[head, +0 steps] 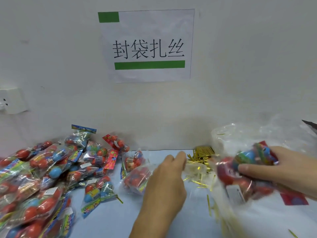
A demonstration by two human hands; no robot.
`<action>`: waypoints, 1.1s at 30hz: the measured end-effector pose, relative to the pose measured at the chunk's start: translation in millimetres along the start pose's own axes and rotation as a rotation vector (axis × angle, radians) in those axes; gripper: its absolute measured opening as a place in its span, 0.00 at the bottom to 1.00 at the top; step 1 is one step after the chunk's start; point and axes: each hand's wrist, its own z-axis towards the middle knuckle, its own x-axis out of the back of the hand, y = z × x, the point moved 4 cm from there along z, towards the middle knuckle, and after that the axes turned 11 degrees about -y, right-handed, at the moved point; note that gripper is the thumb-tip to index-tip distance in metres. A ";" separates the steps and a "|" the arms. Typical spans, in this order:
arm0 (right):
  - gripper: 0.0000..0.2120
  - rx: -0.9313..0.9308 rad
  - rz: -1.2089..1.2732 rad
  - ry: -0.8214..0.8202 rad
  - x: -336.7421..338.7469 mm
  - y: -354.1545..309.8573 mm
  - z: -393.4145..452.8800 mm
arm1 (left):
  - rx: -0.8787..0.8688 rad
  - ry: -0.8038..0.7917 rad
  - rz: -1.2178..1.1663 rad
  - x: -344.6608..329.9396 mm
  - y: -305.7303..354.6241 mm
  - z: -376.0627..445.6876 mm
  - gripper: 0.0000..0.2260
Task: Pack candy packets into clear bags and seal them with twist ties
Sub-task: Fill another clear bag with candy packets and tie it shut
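My right hand (284, 169) grips a clear bag (228, 200) stuffed with red and blue candy packets, held blurred just above the table at the right. My left hand (164, 182) reaches forward in the middle, back of the hand up. Its curled fingertips sit at the edge of the pile of gold twist ties (204, 155); whether they pinch a tie is hidden. A big heap of candy packets (51, 169) covers the left of the table. Two more packets (135, 176) lie just left of my left hand.
Loose gold ties (208, 202) are scattered over the light blue table (111, 222) between my hands. A stack of empty clear bags (240, 134) sits at the back right against the wall. A paper sign (147, 45) and a socket (12, 100) are on the wall.
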 end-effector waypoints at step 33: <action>0.15 0.019 0.108 -0.151 -126.2 -36.5 81.5 | -0.119 0.214 -0.145 32.2 7.7 -4.2 0.04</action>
